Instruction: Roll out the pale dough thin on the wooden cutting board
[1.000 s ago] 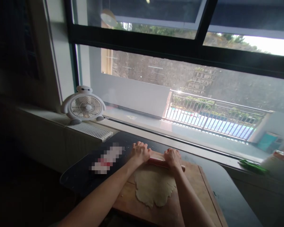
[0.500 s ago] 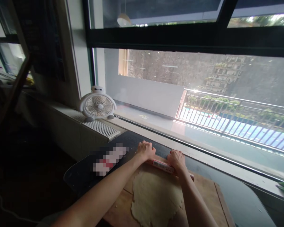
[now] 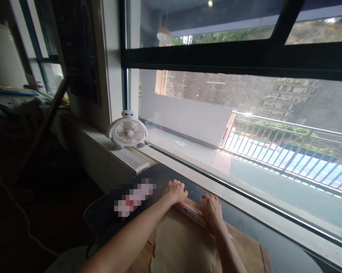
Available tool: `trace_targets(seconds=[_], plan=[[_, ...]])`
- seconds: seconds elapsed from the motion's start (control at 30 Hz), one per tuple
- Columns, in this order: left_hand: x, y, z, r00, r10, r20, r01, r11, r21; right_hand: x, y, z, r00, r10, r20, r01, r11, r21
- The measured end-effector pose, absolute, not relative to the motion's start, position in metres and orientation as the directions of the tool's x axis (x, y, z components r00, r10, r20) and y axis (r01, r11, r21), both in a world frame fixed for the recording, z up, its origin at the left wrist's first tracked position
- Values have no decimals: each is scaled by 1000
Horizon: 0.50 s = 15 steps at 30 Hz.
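A wooden rolling pin with a red and white label (image 3: pixel 193 216) lies across the far edge of a flattened sheet of dough (image 3: pixel 185 246). My left hand (image 3: pixel 176 192) is closed on the pin's left part, and my right hand (image 3: pixel 211 208) grips it further right, fingers curled over the top. Beneath the dough is a brown wooden board (image 3: pixel 246 244), its edges showing on both sides. My forearms cover parts of the board and of the dough's sides.
The board rests on a dark table (image 3: pixel 102 212) against the window sill. A blurred-out pinkish item (image 3: pixel 135 199) lies left of my hands. Behind it, a white fan (image 3: pixel 128 131) stands on the radiator (image 3: pixel 131 159). A pale cord (image 3: pixel 25 223) trails at lower left.
The camera has turned slightly left and up, so the scene sits lower and further right. Both hands keep hold of the rolling pin at the dough's far edge.
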State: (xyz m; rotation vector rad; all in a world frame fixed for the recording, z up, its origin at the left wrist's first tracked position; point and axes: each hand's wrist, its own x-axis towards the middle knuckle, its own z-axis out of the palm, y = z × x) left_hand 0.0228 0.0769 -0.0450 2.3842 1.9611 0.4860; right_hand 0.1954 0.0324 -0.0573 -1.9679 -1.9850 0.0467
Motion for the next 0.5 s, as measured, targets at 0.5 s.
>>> trace_targets(seconds=[0.5], plan=[[-36, -20, -45, 435, 745, 506, 727, -622, 291, 156, -33, -53, 240, 908, 344, 944, -135, -302]])
